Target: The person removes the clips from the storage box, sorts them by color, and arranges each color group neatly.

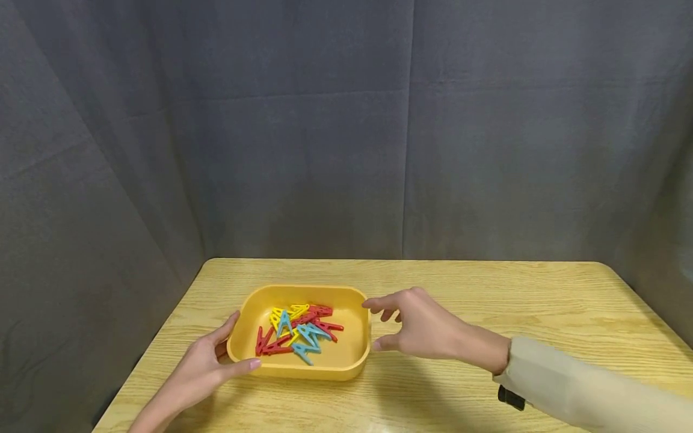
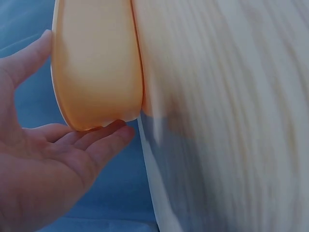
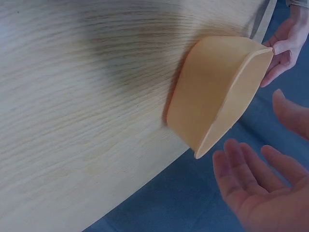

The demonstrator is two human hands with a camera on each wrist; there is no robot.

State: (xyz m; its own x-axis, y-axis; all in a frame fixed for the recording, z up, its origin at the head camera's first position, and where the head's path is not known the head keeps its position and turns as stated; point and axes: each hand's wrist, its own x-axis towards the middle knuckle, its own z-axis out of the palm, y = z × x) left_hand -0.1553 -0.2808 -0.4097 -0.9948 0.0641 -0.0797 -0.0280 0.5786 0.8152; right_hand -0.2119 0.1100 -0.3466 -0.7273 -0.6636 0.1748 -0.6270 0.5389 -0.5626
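A yellow plastic basin [image 1: 353,362] sits on the wooden table, with red, yellow and light blue clothespins [image 1: 313,332] piled loosely inside, mostly left of its middle. My left hand [image 1: 200,364] holds the basin's left end, the thumb along the front rim and the other fingers against the end wall. In the left wrist view those fingers [image 2: 108,142] curve in against the basin's outer wall. At the opposite end my right hand [image 1: 419,325] is spread with bent, loose fingers, thumb apart, close to the right rim. The right wrist view shows nothing within its fingers [image 3: 256,176].
Wood-grained table [image 1: 520,300] extends around the basin and well off to the right. Dark grey curtain [image 1: 303,150] hangs behind the table and along both sides. A dark band-like piece [image 1: 511,397] shows under the right sleeve's cuff.
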